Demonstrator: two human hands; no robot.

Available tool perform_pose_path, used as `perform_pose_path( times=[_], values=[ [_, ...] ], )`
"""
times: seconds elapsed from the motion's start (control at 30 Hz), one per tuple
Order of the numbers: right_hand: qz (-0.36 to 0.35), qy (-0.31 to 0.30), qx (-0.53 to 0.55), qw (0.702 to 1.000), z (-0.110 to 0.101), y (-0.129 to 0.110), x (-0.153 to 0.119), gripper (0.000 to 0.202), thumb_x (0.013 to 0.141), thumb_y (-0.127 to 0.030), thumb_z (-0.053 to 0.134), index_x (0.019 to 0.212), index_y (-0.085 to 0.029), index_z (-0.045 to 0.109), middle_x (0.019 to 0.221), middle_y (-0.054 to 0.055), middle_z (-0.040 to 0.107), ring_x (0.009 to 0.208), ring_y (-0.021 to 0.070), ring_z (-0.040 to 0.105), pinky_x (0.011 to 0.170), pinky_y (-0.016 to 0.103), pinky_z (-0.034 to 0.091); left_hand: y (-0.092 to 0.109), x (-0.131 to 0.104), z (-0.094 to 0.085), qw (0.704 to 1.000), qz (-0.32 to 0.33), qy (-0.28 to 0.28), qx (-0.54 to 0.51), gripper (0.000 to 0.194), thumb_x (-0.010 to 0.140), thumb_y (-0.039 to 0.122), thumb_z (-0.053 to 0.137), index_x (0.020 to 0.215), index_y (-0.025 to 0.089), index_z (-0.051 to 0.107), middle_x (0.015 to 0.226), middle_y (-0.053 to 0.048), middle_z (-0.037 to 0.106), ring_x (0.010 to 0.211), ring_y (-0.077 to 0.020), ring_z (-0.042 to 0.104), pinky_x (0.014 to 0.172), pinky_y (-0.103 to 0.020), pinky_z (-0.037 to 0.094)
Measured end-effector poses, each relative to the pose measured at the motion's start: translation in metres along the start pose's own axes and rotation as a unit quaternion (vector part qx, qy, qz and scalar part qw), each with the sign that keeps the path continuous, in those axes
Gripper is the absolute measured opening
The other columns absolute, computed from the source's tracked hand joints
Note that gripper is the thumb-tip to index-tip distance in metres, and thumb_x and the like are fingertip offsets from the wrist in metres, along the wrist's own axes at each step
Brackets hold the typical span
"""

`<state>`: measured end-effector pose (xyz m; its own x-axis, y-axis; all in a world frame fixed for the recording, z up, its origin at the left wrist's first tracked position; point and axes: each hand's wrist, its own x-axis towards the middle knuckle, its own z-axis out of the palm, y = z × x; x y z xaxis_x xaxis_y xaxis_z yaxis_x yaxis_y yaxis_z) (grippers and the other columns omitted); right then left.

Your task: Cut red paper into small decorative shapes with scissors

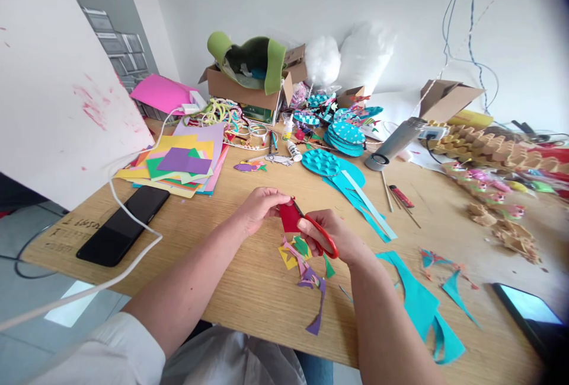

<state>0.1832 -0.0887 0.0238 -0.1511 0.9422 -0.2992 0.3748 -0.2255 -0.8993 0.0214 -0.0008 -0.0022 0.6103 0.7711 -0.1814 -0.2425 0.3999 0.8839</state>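
Observation:
My left hand point(260, 207) pinches a small red piece of paper point(289, 217) above the wooden table point(249, 296). My right hand point(338, 236) grips red-handled scissors point(320, 236), their blades meeting the red paper's upper edge. Directly below the hands lies a little heap of coloured paper scraps point(306, 266) in yellow, green, pink and purple. Both hands hover just above the table near its front edge.
A black phone point(122, 225) and a white cable point(133, 254) lie at the left. A stack of coloured paper sheets point(182, 165) sits behind it. Teal cut-outs point(351, 186), teal scraps point(422, 308), a grey tube point(395, 142), glue bottles point(291, 139), cardboard boxes point(249, 91) and a tablet point(528, 314) crowd the rest.

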Motion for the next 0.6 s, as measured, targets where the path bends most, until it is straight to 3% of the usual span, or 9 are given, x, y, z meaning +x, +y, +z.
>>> perform_pose_path(
  times=[0.6],
  values=[
    [-0.016,-0.002,-0.019,1.0,0.0008,0.0016,0.0003,0.05,0.075,-0.063,0.063,0.056,-0.018,0.051,0.045,0.0,0.055,0.036,0.0088,0.044,0.038,0.021,0.032,-0.0013,0.0,0.0,0.999,0.011,-0.001,0.046,0.023,0.054,0.027,0.078,0.066,0.012,0.065,0.066,-0.002,0.065,0.061,-0.0105,0.057,0.065,-0.025,0.043]
  ],
)
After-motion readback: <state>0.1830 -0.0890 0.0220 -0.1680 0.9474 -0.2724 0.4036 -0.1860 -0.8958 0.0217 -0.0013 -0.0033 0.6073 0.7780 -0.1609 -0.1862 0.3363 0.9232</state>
